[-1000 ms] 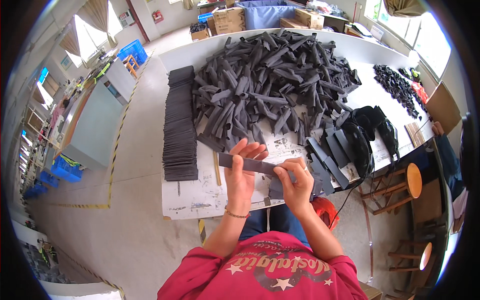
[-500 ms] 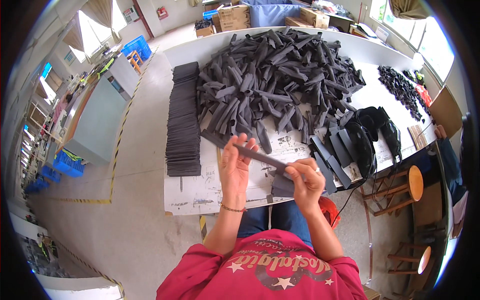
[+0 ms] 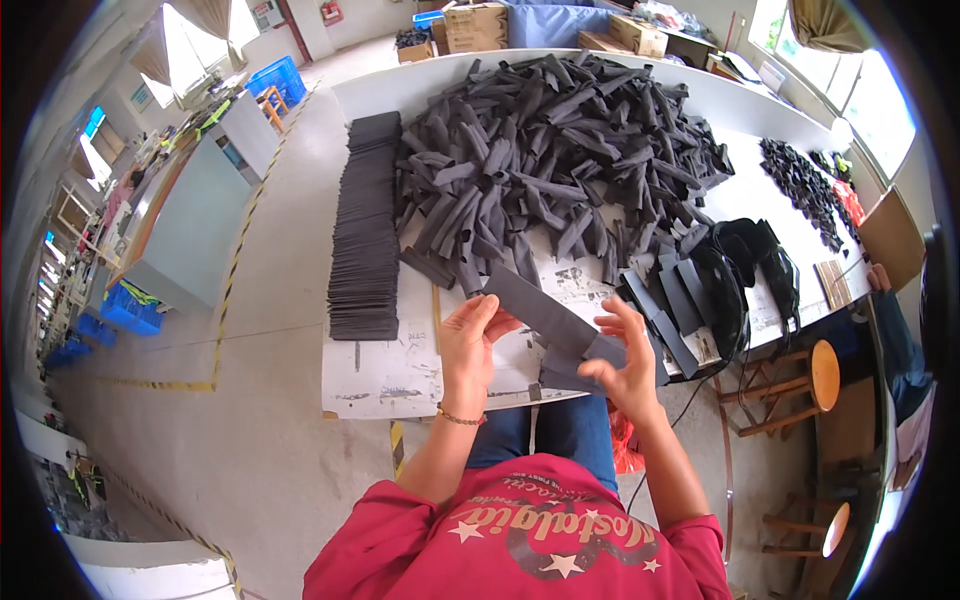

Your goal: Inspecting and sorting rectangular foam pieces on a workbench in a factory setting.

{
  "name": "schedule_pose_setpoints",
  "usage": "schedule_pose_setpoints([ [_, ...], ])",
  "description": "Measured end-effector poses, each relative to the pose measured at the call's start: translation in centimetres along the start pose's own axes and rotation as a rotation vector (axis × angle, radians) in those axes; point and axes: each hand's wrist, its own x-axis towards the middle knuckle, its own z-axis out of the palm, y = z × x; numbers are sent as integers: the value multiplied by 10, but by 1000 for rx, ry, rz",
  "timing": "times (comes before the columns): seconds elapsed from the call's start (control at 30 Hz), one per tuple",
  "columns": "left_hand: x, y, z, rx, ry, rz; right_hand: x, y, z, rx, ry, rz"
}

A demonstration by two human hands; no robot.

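A flat dark grey fabric strip (image 3: 540,313) slants over the near part of the table, its broad face showing. My left hand (image 3: 472,342) pinches it by its left end between thumb and fingers. Close to the strip's right end is my right hand (image 3: 628,362), fingers spread and curved, gripping nothing. Below that end, several flat dark pieces (image 3: 568,373) lie at the table's front edge, partly covered by the strip and my right hand. Left of my hands stands a long, neat stack of dark strips (image 3: 364,230).
A big heap of rolled dark pieces (image 3: 560,150) covers the back of the white table (image 3: 375,385). To the right lie loose flat strips (image 3: 660,318), a black bag-like item (image 3: 722,290) and small dark scraps (image 3: 800,190). Wooden stools (image 3: 824,376) stand right of the table.
The strip has turned from nearly edge-on to showing its broad face. My left hand has gone from open fingers to pinching its left end; my right fingers have let go and spread.
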Motion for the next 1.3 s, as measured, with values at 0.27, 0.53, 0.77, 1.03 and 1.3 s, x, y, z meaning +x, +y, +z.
schedule_pose_setpoints([
  [0.27, 7, -25, -2, 54, -81, -104, -16, 26, 3, 529, 110, 752],
  [0.53, 75, -13, -97, 168, 327, 243, -48, 70, -59, 348, -15, 934],
  [0.77, 100, -44, -105, 579, 326, 209, -61, 68, -49, -226, 37, 757],
  [1.03, 147, -50, -85, 1146, 402, 505, -89, 153, -59, -562, -15, 592],
  [1.3, 160, -58, -92, 1557, 238, 485, -92, 151, -40, -762, -335, 605],
])
